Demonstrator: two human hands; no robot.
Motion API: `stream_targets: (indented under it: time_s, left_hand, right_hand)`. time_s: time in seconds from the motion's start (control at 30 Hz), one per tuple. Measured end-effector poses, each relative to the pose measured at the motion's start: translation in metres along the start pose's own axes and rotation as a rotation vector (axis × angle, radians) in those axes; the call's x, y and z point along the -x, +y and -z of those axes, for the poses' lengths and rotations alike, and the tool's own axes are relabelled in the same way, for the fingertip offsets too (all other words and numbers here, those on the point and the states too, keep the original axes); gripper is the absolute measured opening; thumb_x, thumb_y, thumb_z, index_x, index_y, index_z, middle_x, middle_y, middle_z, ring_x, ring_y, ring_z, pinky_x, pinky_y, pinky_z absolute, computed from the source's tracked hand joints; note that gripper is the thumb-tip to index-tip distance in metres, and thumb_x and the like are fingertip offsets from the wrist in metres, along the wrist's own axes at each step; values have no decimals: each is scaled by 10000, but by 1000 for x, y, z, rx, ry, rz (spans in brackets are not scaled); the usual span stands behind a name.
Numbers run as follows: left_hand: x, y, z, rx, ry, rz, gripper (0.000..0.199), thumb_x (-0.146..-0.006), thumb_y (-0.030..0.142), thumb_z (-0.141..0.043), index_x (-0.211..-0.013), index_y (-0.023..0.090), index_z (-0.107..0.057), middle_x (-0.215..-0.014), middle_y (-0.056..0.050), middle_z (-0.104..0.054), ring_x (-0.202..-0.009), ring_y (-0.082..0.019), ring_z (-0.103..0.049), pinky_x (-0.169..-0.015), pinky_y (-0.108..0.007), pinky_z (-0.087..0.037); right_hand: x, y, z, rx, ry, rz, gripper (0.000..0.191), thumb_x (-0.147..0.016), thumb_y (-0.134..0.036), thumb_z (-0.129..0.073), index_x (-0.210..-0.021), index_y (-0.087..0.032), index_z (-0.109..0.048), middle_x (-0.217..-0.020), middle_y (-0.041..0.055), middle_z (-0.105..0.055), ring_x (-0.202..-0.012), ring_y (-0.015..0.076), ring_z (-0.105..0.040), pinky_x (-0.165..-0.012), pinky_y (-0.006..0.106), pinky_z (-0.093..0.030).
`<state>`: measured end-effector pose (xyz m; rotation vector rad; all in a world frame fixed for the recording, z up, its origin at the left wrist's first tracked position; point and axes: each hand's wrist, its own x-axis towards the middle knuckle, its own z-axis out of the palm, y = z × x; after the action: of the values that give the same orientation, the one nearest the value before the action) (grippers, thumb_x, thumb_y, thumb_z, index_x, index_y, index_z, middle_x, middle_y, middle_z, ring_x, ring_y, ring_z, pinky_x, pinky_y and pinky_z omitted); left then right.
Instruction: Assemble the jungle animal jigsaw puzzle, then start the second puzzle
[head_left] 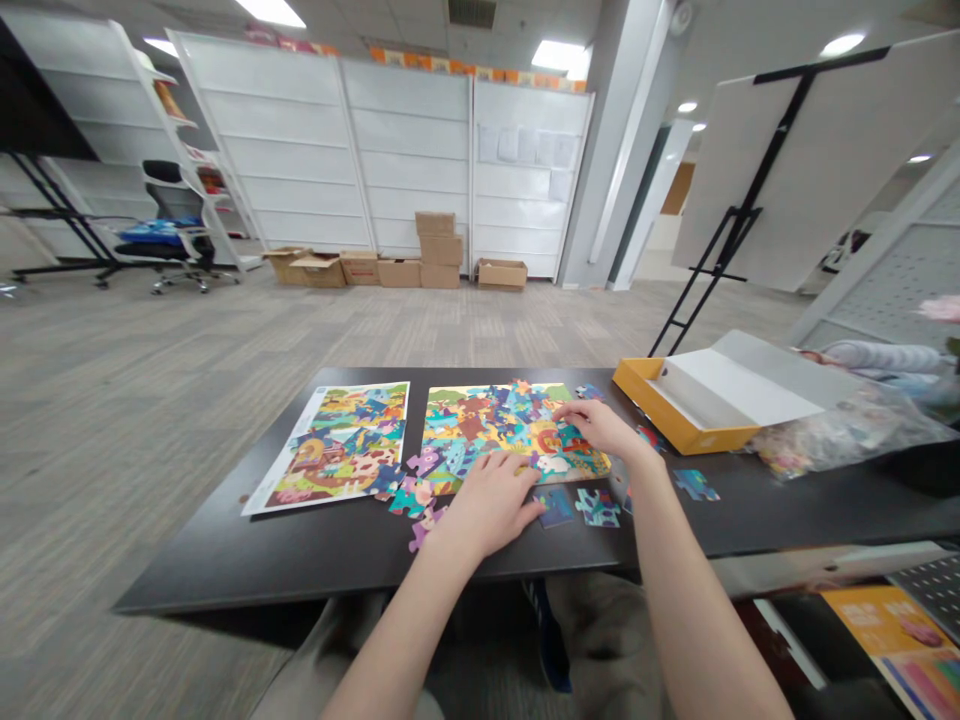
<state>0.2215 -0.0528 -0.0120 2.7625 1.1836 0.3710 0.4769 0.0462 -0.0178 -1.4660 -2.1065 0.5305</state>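
Observation:
My left hand (495, 500) lies with fingers spread on the lower edge of a colourful puzzle board (450, 400) strewn with pieces. Over the board's right part, my right hand (592, 422) reaches in with its fingers bent down at the pieces; whether a piece is between the fingertips is too small to tell. Purple and teal pieces (411, 496) lie left of my left hand. A dark blue piece (556, 507) and a teal patterned piece (598, 508) rest below the board, between my forearms.
A printed picture sheet (337, 450) lies at the left of the black table (300, 560). On the right are an open yellow box (675, 420), a clear plastic bag (847, 430) and a blue piece (696, 485). An easel (739, 220) stands behind.

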Motion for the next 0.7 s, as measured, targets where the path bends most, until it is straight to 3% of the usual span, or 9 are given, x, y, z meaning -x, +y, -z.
stream_targets:
  time_s: [0.27, 0.37, 0.43, 0.57, 0.7]
  left_hand:
    - [1, 1, 0, 2, -6, 2, 355, -968, 411, -622, -1244, 193, -664, -1348, -119, -638, -1262, -333, -564, -1075, -500, -456]
    - [1, 1, 1, 7, -10, 1, 355, -968, 407, -622, -1245, 190, -663, -1356, -122, -634, -1269, -336, -560, -1074, -504, -455]
    - [0, 1, 1, 9, -13, 2, 359, -966, 407, -625, -1253, 193, -659, -1365, -118, -630, -1274, -335, -556, -1074, -504, -454]
    - [0, 1, 1, 7, -12, 4, 367, -968, 412, -620, -1260, 193, -655, -1372, -114, -626, -1265, -336, -559, -1065, -502, -460]
    - [0, 0, 0, -1, -5, 1, 363, -963, 416, -627, -1252, 198, -658, -1361, -114, -630, -1268, -334, -561, -1070, -498, -461]
  right_hand:
    - [4, 10, 1, -167, -18, -111, 228, -872, -188, -600, -1055, -184, -736, -1063, 108, -769, -965, 245, -726, -902, 377, -575]
    - [10, 15, 3, -306, -87, -136, 422, -715, -167, -743, -1134, -182, -698, -1108, 105, -744, -924, 227, -719, -839, 350, -593]
    - [13, 16, 5, -303, -98, -161, 443, -637, -167, -783, -1072, -175, -703, -1057, 88, -739, -886, 220, -704, -793, 335, -588]
    - [16, 9, 10, -241, -104, -179, 248, -657, -287, -773, -852, -161, -684, -800, 27, -682, -748, 193, -647, -687, 308, -545]
    - [18, -7, 15, -334, -39, -134, 252, -709, -359, -741, -851, -186, -625, -771, -5, -642, -692, 159, -614, -655, 284, -516]
